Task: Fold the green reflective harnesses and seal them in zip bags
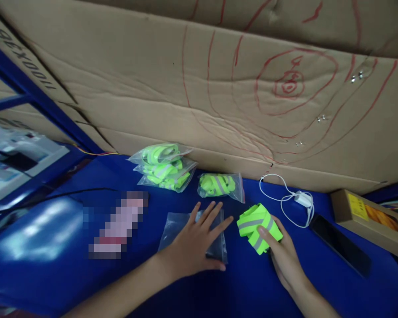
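My left hand lies flat with fingers spread on a stack of empty clear plastic bags on the blue table. My right hand grips a folded neon-green reflective band with grey stripes, held just above the table to the right of the bags. Behind them lies one filled bag with a green band, and further left a pile of filled bags.
A cardboard wall with red drawn circles stands along the table's back. A white charger with cable, a dark phone and a cardboard box lie at the right. A blurred pink object lies at the left.
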### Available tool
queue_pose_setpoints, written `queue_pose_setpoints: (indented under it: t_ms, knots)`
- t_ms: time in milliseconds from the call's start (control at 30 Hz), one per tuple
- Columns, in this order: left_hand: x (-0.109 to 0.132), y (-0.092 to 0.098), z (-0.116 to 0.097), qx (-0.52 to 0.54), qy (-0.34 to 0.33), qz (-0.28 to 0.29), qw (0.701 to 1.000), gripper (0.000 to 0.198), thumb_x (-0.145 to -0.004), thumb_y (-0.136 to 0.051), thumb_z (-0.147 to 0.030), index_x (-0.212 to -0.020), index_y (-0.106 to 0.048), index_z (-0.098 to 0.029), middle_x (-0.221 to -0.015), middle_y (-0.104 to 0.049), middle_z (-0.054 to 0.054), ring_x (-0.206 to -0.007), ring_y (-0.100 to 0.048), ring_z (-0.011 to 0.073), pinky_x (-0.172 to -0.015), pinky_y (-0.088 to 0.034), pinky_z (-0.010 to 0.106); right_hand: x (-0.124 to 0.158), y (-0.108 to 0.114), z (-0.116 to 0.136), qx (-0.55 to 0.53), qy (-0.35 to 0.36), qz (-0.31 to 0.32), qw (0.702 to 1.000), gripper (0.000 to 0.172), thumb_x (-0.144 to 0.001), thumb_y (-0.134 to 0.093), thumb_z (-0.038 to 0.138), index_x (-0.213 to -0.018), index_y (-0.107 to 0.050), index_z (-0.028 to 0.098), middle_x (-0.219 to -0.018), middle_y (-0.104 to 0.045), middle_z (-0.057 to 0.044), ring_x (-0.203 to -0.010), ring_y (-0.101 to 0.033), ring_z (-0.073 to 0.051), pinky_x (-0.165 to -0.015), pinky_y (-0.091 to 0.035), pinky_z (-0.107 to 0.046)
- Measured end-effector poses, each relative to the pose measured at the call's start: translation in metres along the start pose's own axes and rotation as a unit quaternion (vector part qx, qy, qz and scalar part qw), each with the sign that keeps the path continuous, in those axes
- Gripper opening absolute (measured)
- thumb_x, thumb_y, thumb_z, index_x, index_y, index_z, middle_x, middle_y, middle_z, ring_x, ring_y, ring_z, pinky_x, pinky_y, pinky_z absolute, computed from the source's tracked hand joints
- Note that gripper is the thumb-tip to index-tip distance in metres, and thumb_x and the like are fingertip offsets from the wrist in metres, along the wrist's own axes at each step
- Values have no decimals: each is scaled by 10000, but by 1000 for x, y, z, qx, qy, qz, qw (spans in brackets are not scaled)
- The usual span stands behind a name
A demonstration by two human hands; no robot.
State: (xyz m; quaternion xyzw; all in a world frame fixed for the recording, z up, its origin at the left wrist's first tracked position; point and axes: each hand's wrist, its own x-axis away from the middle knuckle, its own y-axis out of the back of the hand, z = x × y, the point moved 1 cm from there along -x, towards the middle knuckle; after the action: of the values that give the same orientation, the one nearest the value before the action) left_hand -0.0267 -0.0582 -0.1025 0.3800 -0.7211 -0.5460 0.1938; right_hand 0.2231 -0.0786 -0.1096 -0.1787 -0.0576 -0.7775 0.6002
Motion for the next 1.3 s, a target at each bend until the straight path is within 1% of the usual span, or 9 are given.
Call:
queue_pose_setpoints:
  t_ms: [67, 133, 367, 567, 667, 833, 933, 1100, 1300]
  knots:
    - [2, -5, 8, 11, 5, 11, 1000, 1173, -671, -735, -776, -1621, -226, -312, -1629, -358, 201, -1503, -316, 447, -1185, -172, 716, 2, -1, 0, 15, 0, 9, 1000, 721, -645, -930, 473, -1264, -641, 242, -1085, -776, -62, -953, -716, -284, -806, -563, -351]
    - [3, -7, 12, 13, 18, 17, 1000, 1180, -695, -753, -735, -1631, -179, -303, -1627, -364, 206, -1501, -334, 427, -1195, -165, 706, 3, -1, -1, 30, 5, 22, 999, 710, -665, -925, 451, -1275, -624, 249, -1094, -774, -54, -949, -716, -275, -814, -560, -344]
    - [3, -8, 6, 32, -69, -39, 996, 1055, -802, -645, -740, -1630, -191, -270, -1609, -399, 201, -1485, -372, 392, -1230, -118, 655, 6, -4, -3, 37, 18, 74, 996, 624, -752, -868, 438, -1280, -584, 265, -1081, -760, -45, -933, -703, -253, -804, -553, -331]
    - [6, -19, 3, 21, -85, -75, 993, 1004, -836, -580, -760, -1620, -209, -254, -1601, -400, 215, -1488, -364, 391, -1218, -163, 637, 17, -7, 1, 177, 86, 169, 966, 684, -770, -855, 376, -1366, -535, 275, -1249, -693, -63, -1056, -680, -252, -899, -545, -334]
    - [6, -21, 1, 3, -91, -65, 994, 1010, -826, -594, -759, -1614, -229, -242, -1581, -427, 219, -1476, -383, 392, -1209, -184, 645, 20, -8, 1, 256, 86, 198, 942, 649, -778, -842, 405, -1336, -546, 257, -1247, -696, -65, -1079, -669, -254, -904, -540, -334]
    - [7, -12, 2, -2, -114, -14, 993, 1159, -737, -577, -850, -1631, -173, -233, -1631, -349, 224, -1502, -330, 424, -1209, -126, 692, 22, -10, 2, 328, 70, 197, 921, 580, -813, -798, 471, -1291, -553, 250, -1018, -737, -19, -869, -683, -211, -754, -549, -303]
    - [7, -5, 4, 24, -106, 37, 993, 1211, -739, -562, -864, -1644, -83, -218, -1668, -276, 210, -1525, -286, 425, -1215, -87, 700, 24, -10, -1, 346, 94, 188, 914, 536, -825, -783, 481, -1263, -571, 256, -1095, -718, -27, -942, -679, -220, -828, -550, -327]
    - [6, -7, 4, 46, -77, 32, 995, 1214, -771, -699, -724, -1641, -30, -204, -1615, -408, 175, -1481, -392, 373, -1238, -149, 643, 26, -8, -4, 343, 149, 189, 908, 584, -858, -760, 445, -1365, -513, 297, -1368, -614, -49, -1213, -615, -242, -1030, -498, -365]
    - [7, -10, -1, 37, -97, -21, 994, 1147, -802, -711, -671, -1635, -81, -198, -1508, -537, 172, -1400, -494, 353, -1225, -210, 619, 24, -7, 4, 328, 190, 223, 898, 447, -886, -742, 353, -1305, -594, 316, -1297, -645, -24, -1151, -638, -208, -988, -510, -313]
